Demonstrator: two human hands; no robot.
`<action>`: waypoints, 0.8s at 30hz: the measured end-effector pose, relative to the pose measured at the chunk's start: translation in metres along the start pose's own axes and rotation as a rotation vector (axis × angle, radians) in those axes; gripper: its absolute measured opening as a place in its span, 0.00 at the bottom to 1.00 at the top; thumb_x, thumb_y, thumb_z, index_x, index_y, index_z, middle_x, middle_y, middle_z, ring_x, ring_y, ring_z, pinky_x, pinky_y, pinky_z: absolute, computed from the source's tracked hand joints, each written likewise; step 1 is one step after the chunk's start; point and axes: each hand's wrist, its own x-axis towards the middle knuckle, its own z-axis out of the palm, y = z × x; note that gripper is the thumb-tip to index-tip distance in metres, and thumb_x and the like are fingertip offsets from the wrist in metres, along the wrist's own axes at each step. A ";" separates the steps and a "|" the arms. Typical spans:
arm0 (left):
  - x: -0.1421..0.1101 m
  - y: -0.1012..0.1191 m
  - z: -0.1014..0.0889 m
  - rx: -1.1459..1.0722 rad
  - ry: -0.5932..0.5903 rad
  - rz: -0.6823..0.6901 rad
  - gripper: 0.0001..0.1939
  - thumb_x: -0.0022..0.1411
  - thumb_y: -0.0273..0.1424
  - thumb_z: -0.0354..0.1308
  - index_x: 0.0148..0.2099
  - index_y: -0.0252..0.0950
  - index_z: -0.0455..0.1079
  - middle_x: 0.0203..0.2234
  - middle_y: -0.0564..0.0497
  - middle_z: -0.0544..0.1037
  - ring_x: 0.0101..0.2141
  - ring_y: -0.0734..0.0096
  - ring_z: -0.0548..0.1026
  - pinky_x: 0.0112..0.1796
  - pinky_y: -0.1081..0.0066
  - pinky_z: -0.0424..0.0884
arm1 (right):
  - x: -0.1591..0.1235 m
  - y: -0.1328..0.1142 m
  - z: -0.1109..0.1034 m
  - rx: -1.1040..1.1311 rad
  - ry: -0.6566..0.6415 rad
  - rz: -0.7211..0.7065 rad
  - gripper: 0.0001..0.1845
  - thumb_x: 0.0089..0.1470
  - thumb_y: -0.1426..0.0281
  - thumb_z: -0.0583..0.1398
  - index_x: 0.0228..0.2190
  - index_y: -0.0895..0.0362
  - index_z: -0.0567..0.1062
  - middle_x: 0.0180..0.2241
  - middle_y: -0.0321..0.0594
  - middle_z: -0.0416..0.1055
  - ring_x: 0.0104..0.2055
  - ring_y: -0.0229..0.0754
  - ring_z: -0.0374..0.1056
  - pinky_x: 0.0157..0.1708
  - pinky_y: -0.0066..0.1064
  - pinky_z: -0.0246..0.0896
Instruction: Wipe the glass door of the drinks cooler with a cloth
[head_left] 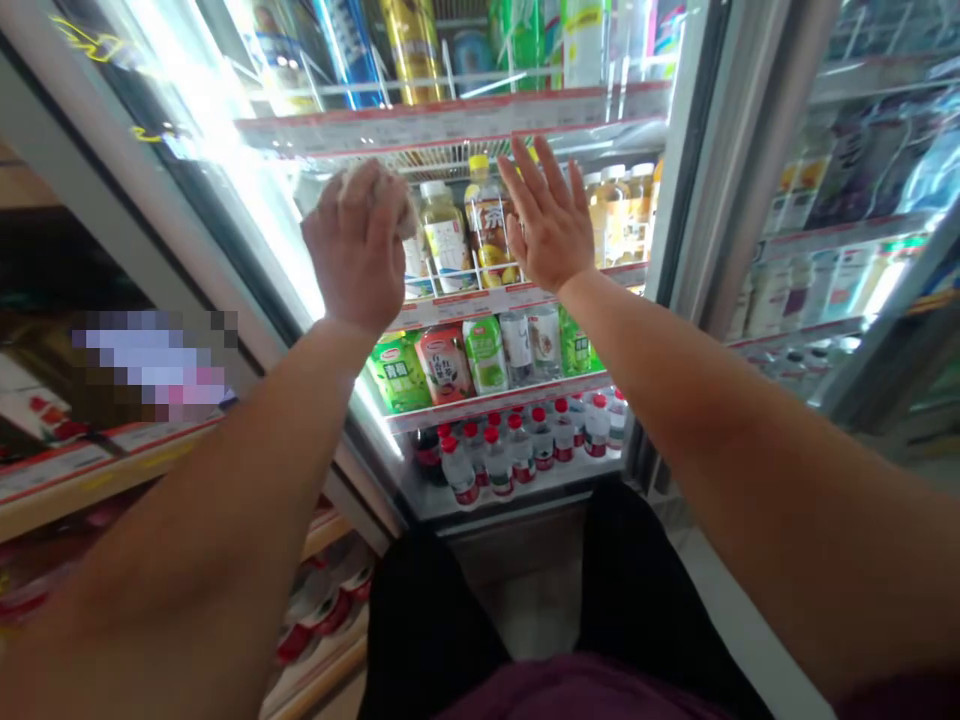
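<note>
Cloth [407,208] — pale, crumpled — is held in the curled left hand [356,248]. Right hand [553,222] spreads wide before bottled drinks [491,222].

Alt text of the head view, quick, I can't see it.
The left hand grips a pale crumpled cloth and the right hand is spread open, both raised before a lit drinks cooler. A yellow-capped bottle shows between them; below are pouches and red-capped bottles.
</note>
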 end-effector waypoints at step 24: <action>0.010 0.010 -0.009 -0.089 -0.147 -0.005 0.22 0.79 0.40 0.44 0.69 0.44 0.64 0.73 0.55 0.58 0.72 0.59 0.52 0.69 0.43 0.51 | -0.001 0.003 0.007 0.072 0.032 0.017 0.37 0.66 0.67 0.45 0.74 0.42 0.52 0.74 0.24 0.49 0.78 0.46 0.32 0.77 0.60 0.35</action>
